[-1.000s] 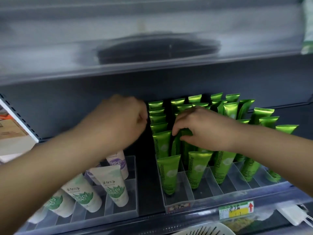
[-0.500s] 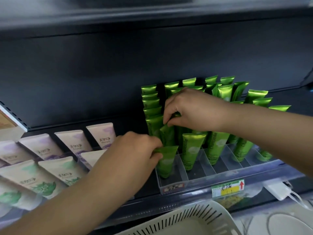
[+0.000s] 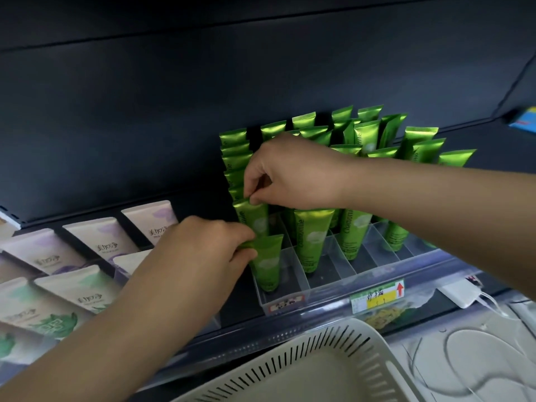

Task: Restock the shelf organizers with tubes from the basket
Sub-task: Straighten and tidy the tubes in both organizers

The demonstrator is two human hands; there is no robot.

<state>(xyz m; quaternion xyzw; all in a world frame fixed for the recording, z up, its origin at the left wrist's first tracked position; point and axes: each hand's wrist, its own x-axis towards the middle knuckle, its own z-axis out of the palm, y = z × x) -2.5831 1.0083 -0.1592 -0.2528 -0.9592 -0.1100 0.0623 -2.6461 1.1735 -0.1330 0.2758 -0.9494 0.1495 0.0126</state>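
Observation:
A clear plastic organizer (image 3: 293,297) on the shelf holds rows of green tubes standing cap-down. My left hand (image 3: 203,250) pinches the top edge of the front green tube (image 3: 268,265) in the leftmost lane. My right hand (image 3: 290,175) reaches in from the right and pinches the top of the second green tube (image 3: 255,219) just behind it. More green tubes (image 3: 365,134) fill the lanes further back and to the right. The white slotted basket (image 3: 290,369) sits below the shelf, its visible part showing no tubes.
A second organizer to the left holds white tubes with purple and green prints (image 3: 87,288). A yellow and green price label (image 3: 377,295) hangs on the shelf's front rail. A white device with cables (image 3: 461,294) lies at the lower right. The dark shelf back panel (image 3: 174,111) rises behind.
The view has tilted down, showing more of the basket. My left hand came down from the back of the lane to the front green tube. My right hand shifted onto the tube behind it.

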